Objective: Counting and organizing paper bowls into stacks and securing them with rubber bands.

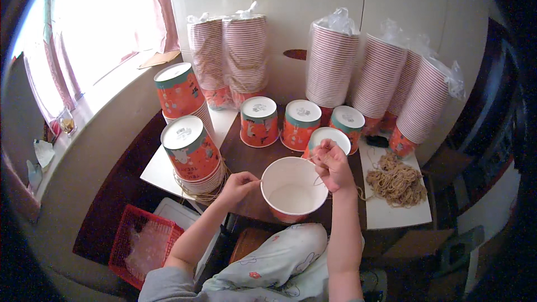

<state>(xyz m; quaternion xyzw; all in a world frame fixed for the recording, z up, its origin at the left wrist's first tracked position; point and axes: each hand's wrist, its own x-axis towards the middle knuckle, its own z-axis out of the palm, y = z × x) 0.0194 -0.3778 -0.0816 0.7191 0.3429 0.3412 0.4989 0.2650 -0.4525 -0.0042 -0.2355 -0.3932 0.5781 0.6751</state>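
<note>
Head view shows the left hand (239,185) with fingers drawn into a pinch at the left rim of an open paper bucket (293,187), while the right hand (334,165) is raised over its right rim, fingertips closed on a thin strand (318,180) that hangs in a small loop. The bucket's mouth faces up, near the table's front edge above the thigh (279,260); I cannot tell what bears its base. With so slight a hold, a sharp tug on the strand could tip it toward the lap, or crease the paper wall. The strand could also slip from that fingertip pinch. Just behind, an upturned bucket (329,133) sits close enough to be knocked by the right knuckles. Beside the right forearm, the loose twine pile (396,180) could snarl if a length were yanked. Farther out, a careless left elbow could bump the near-left bucket stack (193,154); the tall bagged stack (333,64) stands well beyond reach of such a slip.
</note>
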